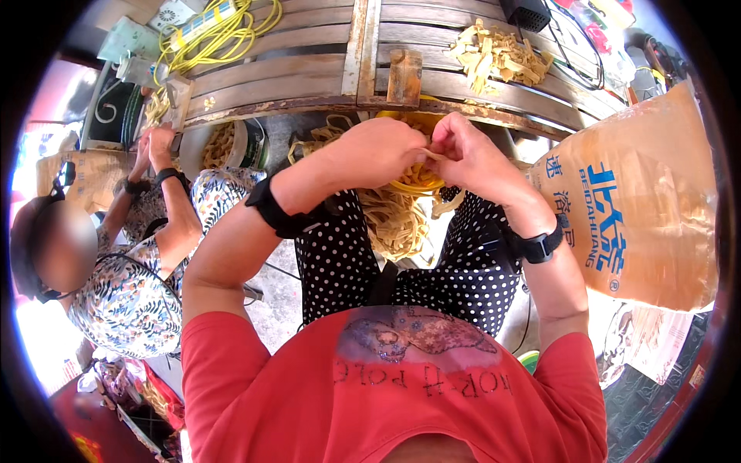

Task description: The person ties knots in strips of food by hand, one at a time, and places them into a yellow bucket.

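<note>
My left hand (389, 146) and my right hand (476, 157) meet in front of my knees. Pinched between their fingertips is a thin tan strip (432, 155). Right beneath them is a yellow bowl (419, 188), partly hidden by the hands, with small orange-tan pieces (418, 172) in it. Lower down, between my legs, lies a tangled heap of long tan strips (399, 226). More long strips (330, 134) hang just left of my left hand, near the bench edge.
A slatted wooden bench (272, 81) spans the front, carrying a pile of tan pieces (501, 58), a wooden block (404, 78) and a coiled yellow cable (223, 35). A large printed sack (654, 202) stands at right. At left, a co-worker (133, 289) sits near a white bucket (188, 151).
</note>
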`<act>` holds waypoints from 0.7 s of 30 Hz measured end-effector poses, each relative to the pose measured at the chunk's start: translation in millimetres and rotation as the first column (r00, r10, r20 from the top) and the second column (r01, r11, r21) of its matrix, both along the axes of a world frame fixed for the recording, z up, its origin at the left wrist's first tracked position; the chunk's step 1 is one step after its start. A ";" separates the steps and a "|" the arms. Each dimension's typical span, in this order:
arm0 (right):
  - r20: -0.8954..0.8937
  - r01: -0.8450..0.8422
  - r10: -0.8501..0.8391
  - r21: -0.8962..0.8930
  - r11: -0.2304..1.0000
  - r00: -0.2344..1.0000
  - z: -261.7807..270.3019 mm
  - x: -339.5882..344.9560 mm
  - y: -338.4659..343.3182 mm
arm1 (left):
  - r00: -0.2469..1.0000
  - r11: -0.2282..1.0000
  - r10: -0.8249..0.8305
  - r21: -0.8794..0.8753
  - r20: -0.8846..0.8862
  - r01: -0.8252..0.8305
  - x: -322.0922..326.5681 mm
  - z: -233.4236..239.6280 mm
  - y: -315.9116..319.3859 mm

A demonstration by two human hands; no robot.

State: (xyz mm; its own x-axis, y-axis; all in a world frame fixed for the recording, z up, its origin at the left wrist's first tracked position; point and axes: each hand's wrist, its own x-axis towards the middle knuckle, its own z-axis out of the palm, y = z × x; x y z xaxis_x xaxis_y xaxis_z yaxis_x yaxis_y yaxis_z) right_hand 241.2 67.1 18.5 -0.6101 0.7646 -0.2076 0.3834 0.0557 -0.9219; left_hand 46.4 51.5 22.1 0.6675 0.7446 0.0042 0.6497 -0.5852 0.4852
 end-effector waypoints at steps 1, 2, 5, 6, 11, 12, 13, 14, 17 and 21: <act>-0.036 0.002 -0.004 -0.050 0.999 0.999 7.6 2.6 -2.1 | 0.994 0.983 0.068 -0.175 0.085 -0.052 -6.0 5.7 -4.0; -0.072 0.002 -0.009 -0.100 0.995 0.997 16.1 8.3 -3.0 | 0.977 0.934 0.149 -0.347 0.156 -0.087 -14.1 13.9 -9.0; -0.197 0.026 -0.059 -0.167 0.986 0.979 21.8 26.0 -4.5 | 0.748 0.639 0.520 -0.769 0.412 -0.020 -34.7 33.5 -28.5; -0.242 0.026 -0.061 -0.147 0.989 0.968 19.9 25.8 -6.0 | 0.571 0.569 0.649 -0.819 0.502 0.074 -38.7 34.0 -37.5; -0.353 0.149 -0.331 -0.455 0.878 0.875 -5.2 -0.8 -31.0 | 0.197 0.739 0.657 -0.674 0.728 0.024 -11.6 31.1 -62.8; -0.356 0.177 -0.387 -0.499 0.848 0.851 -13.8 -8.4 -35.8 | 0.414 0.810 0.568 -0.573 0.711 -0.127 -12.4 25.3 -62.9; -0.355 0.202 -0.440 -0.542 0.816 0.825 -19.6 -15.1 -40.2 | 0.491 0.870 0.492 -0.427 0.719 -0.247 -4.6 19.2 -65.9; -0.300 0.195 -0.420 -0.565 0.802 0.856 -19.2 -20.0 -42.8 | 0.630 0.926 0.377 -0.259 0.679 -0.276 -1.6 18.7 -67.2; -0.325 0.150 -0.288 -0.390 0.909 0.901 -20.4 -24.5 -46.4 | 0.866 0.947 0.229 0.103 0.443 -0.303 2.2 10.2 -67.4; -0.204 0.102 -0.190 -0.377 0.920 0.960 -2.9 -8.3 -38.8 | 0.945 0.953 0.228 0.143 0.235 -0.266 -1.5 8.6 -65.2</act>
